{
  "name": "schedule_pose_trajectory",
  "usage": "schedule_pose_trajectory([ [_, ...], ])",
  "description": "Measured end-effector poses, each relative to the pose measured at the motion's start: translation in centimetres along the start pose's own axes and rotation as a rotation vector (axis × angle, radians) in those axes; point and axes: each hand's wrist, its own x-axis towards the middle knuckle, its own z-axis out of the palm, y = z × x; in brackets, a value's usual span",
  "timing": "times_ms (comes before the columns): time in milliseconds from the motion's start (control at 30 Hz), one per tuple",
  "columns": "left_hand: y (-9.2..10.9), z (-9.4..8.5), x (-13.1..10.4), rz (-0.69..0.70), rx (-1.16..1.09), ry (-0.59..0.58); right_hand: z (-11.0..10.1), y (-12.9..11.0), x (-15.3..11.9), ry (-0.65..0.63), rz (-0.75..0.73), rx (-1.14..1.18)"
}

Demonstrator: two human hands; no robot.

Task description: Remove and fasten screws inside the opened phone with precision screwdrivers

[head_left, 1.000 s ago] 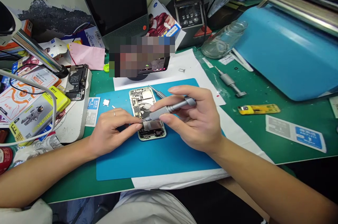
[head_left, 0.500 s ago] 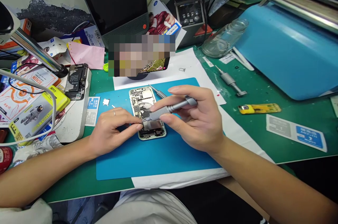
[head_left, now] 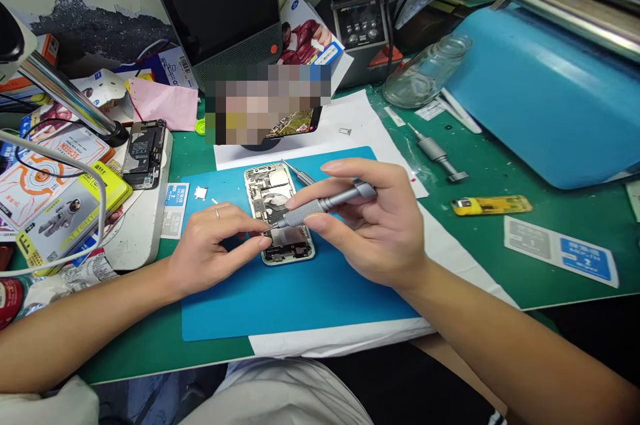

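An opened smartphone [head_left: 273, 178], its inner parts bare, lies on a blue mat [head_left: 240, 308]. My right hand [head_left: 377, 231] grips a grey screwdriver [head_left: 310, 210] slantwise over the phone, thumb and fingers round the handle. The driver's thin tip points left and down, at the phone's left edge. There my left hand [head_left: 210, 245] brings thumb and forefinger together around the tip; anything small between them cannot be made out. Behind my right fingers, another slim grey tool [head_left: 303, 176] rests by the phone's upper right.
Left stands a white block bearing another opened phone [head_left: 145, 155], beside boxes [head_left: 75, 215] and a lamp pole [head_left: 75, 98]. To the right lie a second screwdriver [head_left: 435, 153], a yellow cutter-like item [head_left: 493, 205] and a glass jar [head_left: 425, 75]. A dark screen [head_left: 217, 1] stands behind.
Almost nothing differs. My right hand and the screwdriver have shifted very slightly, while the left hand stays by the tip.
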Motion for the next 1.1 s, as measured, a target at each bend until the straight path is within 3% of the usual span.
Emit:
schedule_pose_trajectory([
  [400,-0.08,0.14,-0.09,-0.005,0.016,0.011,0.03,-0.04,0.02,0.063,-0.014,-0.014],
  [1100,-0.06,0.02,0.0,0.013,-0.007,-0.023,-0.04,-0.15,-0.17,0.021,0.026,0.041],
])
